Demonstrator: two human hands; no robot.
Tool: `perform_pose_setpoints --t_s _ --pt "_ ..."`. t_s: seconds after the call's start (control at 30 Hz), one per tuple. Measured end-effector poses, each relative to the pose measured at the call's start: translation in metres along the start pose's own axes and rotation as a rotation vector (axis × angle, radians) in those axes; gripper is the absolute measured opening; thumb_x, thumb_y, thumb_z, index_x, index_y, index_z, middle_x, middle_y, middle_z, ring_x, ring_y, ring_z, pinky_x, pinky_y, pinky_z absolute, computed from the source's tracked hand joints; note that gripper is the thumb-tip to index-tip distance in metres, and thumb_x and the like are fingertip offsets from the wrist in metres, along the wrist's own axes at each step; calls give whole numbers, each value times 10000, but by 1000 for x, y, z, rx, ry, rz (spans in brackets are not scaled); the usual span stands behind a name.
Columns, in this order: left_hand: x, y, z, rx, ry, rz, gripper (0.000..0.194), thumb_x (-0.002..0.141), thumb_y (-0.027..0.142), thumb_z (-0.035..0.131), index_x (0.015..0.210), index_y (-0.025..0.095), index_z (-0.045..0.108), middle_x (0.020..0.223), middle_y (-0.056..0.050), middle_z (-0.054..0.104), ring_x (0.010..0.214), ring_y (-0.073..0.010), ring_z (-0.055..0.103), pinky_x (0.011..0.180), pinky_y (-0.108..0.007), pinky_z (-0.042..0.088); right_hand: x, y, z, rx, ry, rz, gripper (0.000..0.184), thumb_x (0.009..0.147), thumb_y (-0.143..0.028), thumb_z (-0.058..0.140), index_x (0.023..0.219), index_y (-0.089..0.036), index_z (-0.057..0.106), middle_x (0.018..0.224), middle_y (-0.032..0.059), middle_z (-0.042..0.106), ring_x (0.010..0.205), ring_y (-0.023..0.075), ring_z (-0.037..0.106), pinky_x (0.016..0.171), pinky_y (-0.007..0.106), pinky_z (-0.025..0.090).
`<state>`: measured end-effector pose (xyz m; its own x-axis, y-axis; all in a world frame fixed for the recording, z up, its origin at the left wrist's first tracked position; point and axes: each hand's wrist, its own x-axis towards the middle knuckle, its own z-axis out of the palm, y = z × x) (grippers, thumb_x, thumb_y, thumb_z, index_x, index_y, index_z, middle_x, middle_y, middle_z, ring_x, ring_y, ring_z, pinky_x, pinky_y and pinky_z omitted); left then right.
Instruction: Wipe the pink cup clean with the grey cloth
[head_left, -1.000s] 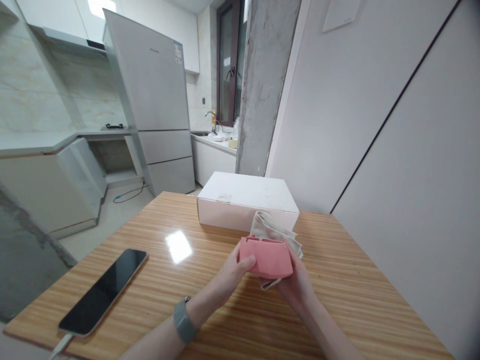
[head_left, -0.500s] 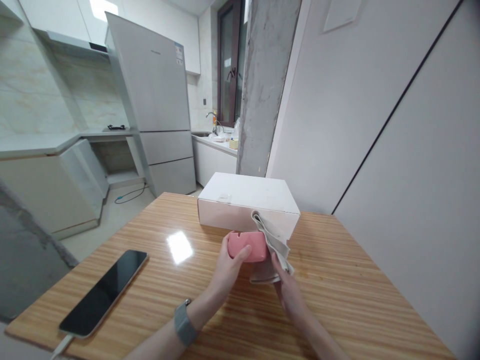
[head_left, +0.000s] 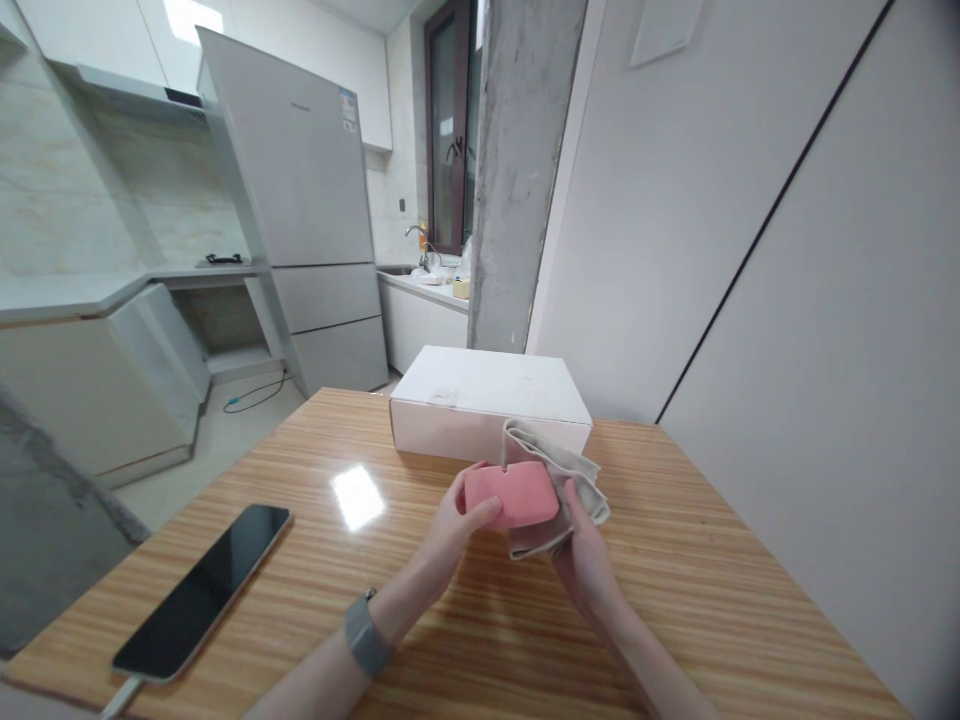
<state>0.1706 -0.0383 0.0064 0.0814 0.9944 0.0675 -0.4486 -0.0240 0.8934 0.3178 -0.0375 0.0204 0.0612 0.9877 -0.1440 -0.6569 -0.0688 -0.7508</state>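
Note:
A small pink case (head_left: pixel 514 493) is held just above the wooden table (head_left: pixel 675 600), in front of a white box (head_left: pixel 487 405). My left hand (head_left: pixel 456 532) grips the case's left end, thumb on its front; a grey watch sits on that wrist. My right hand (head_left: pixel 589 565) is closed on a beige cloth (head_left: pixel 559 480), which wraps behind and under the case's right side. The fingers of my right hand are partly hidden by the cloth.
A black phone (head_left: pixel 202 590) with a cable lies on the table's left part near the edge. A white wall stands close on the right. Beyond the table are a concrete pillar (head_left: pixel 517 170), a fridge (head_left: pixel 300 200) and kitchen counters.
The pink case has turned in my hands and shows a narrower face. My right hand has slid the cloth from the case's front to its right side and underneath.

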Motion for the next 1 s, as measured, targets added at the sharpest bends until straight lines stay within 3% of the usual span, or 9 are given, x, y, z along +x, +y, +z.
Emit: perform_pose_setpoints --t_s 0.1,0.23,0.33,0.43,0.6,0.7,0.8,1.0 --pt "0 -4 1 -8 -11 -20 774 606 416 805 1260 152 488 1174 -150 628 1082 -288 575 922 -374 444 -1 1 -2 12 -40 14 448 663 -526 757 990 -221 725 976 27 763 1095 277 634 882 373 541" --pt "-3 0 7 77 69 24 818 596 328 821 1295 171 425 1160 -145 630 1019 -267 602 872 -355 474 -3 5 -4 44 -85 -16 436 693 -497 749 1050 -250 706 1068 7 738 1127 258 617 915 375 526" --pt "-2 -1 7 143 128 78 865 591 276 826 1333 192 388 1207 -141 604 1033 -258 598 888 -352 468 -5 11 -3 42 -25 -23 414 645 -497 781 979 -259 729 1051 -6 743 1128 251 616 929 362 520" --pt "4 -10 4 35 150 46 828 644 318 775 1366 194 391 1247 -130 584 1097 -251 575 938 -342 439 -2 15 -3 29 27 -36 402 643 -484 784 964 -248 731 1039 -6 747 1122 243 620 941 349 512" --pt "7 -16 3 -170 36 -163 741 670 324 709 1359 194 471 1249 -95 609 1183 -242 532 1013 -334 383 11 8 -12 23 86 -60 365 678 -467 755 947 -221 730 959 11 766 1051 259 659 899 378 531" --pt "1 -9 5 -56 -33 -133 820 657 300 773 1393 186 429 1328 -136 559 1198 -271 522 1024 -378 379 15 -1 -15 22 95 -51 354 671 -479 750 898 -207 737 914 23 772 1024 268 670 884 384 538" --pt "-2 -2 5 48 -29 -105 949 590 325 838 1409 161 388 1365 -193 510 1154 -317 548 981 -438 413 11 -9 -12 49 71 -72 355 666 -470 756 901 -204 737 932 38 770 1026 272 668 898 389 528" --pt "-5 -4 6 -207 -226 -69 844 557 371 855 1301 170 511 1295 -163 576 1210 -314 509 1028 -417 373 -5 -14 5 71 -42 -35 398 684 -479 744 962 -195 732 1040 69 746 1125 297 612 951 421 490"
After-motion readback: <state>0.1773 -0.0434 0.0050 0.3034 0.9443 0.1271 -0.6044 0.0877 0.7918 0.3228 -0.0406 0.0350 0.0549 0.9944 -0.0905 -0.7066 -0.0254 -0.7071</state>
